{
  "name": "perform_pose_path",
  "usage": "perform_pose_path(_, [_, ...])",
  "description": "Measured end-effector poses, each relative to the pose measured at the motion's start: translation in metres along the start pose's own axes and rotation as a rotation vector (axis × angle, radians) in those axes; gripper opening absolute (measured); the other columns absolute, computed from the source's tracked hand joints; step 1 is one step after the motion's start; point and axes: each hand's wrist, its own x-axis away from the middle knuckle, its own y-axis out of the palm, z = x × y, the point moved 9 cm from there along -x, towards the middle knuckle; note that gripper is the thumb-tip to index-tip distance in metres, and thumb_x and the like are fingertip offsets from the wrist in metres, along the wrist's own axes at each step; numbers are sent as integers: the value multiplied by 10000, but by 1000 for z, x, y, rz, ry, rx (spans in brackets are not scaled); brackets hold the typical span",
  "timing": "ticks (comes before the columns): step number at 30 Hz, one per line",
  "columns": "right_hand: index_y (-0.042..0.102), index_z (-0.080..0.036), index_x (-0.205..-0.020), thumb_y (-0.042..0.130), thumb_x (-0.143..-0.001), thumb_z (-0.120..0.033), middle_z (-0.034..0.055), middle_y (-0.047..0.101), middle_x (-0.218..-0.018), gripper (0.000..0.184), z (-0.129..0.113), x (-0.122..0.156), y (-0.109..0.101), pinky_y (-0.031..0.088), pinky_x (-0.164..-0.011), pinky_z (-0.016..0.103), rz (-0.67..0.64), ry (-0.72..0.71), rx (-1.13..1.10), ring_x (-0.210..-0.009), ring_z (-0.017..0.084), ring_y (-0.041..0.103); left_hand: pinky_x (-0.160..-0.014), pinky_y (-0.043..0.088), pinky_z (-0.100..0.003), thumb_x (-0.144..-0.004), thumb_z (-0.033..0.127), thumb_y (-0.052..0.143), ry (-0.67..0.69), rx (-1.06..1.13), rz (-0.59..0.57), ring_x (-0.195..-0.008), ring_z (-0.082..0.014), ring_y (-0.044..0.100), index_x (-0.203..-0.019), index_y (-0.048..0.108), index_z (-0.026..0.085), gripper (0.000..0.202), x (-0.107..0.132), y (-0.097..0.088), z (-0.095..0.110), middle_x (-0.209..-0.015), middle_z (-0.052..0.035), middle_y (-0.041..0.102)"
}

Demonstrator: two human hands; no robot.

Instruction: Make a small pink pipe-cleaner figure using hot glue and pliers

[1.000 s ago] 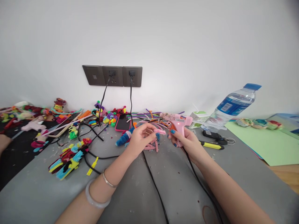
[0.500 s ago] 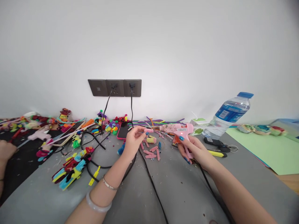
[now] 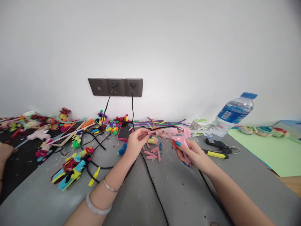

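Note:
My right hand (image 3: pixel 192 153) is wrapped round the handle of a pink hot glue gun (image 3: pixel 177 134), whose small light glows. A clear glue stick (image 3: pixel 199 131) juts from its back end, and its nozzle points left. The fingers of my left hand (image 3: pixel 136 141) are pinched on a short pink pipe-cleaner piece, mostly hidden now by the fingers and the nozzle. The nozzle tip is right at these fingertips; whether it touches the piece I cannot tell. Just below lie several pink fuzzy pieces (image 3: pixel 150 157) and a yellow one (image 3: pixel 153 140).
A tilted water bottle (image 3: pixel 231 114), keys (image 3: pixel 217 146) and a yellow cutter (image 3: pixel 216 154) are on the right. Black cables (image 3: pixel 150 175) cross the grey table. Pipe-cleaner figures (image 3: pixel 70 168) and a phone (image 3: pixel 124 130) lie left, where another person's hand (image 3: pixel 4 152) shows.
The glue gun has moved a little to the left, bringing its nozzle up to my left fingertips. The pink piece in my left hand shows less than before.

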Motion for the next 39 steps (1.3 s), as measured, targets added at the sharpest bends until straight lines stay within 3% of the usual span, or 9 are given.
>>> perform_pose_path(4, [508, -194, -672, 434, -923, -632, -39, 472, -397, 510, -1, 1, -1, 291, -411, 235, 24, 6, 23, -353, 79, 362, -687, 563, -268, -777, 257, 660, 11, -12, 2, -772, -179, 704, -868, 671, 159, 134, 0, -1, 0, -818, -58, 732])
perform_pose_path(9, [504, -196, -679, 415, -911, -667, -41, 469, -399, 532, 0, 0, -1, 295, -418, 241, 27, 14, 48, -357, 82, 360, -520, 504, -222, -794, 258, 644, -17, -7, -30, -680, -161, 678, -921, 668, 158, 163, 1, 2, -5, -815, -55, 713])
perform_pose_path(17, [454, -208, -600, 440, -897, -673, -37, 451, -389, 551, -1, 0, -3, 300, -436, 241, 57, 26, 62, -378, 84, 340, -379, 446, -200, -800, 307, 641, -46, 20, -33, -475, -97, 585, -913, 654, 166, 181, 3, 2, -6, -827, -30, 688])
perform_pose_path(28, [430, -204, -485, 399, -953, -611, -18, 425, -396, 620, 2, 0, -7, 290, -436, 243, 43, -9, 103, -393, 87, 337, -562, 523, -235, -815, 312, 654, 24, -8, -4, -725, -173, 694, -887, 660, 186, 144, 2, -1, 1, -838, -44, 712])
perform_pose_path(39, [422, -206, -448, 408, -931, -644, -10, 407, -387, 653, -2, -2, -11, 281, -421, 249, 58, 3, 131, -385, 89, 347, -603, 548, -247, -807, 290, 651, 72, -47, 54, -800, -187, 686, -863, 653, 178, 124, 1, -6, 10, -855, -51, 714])
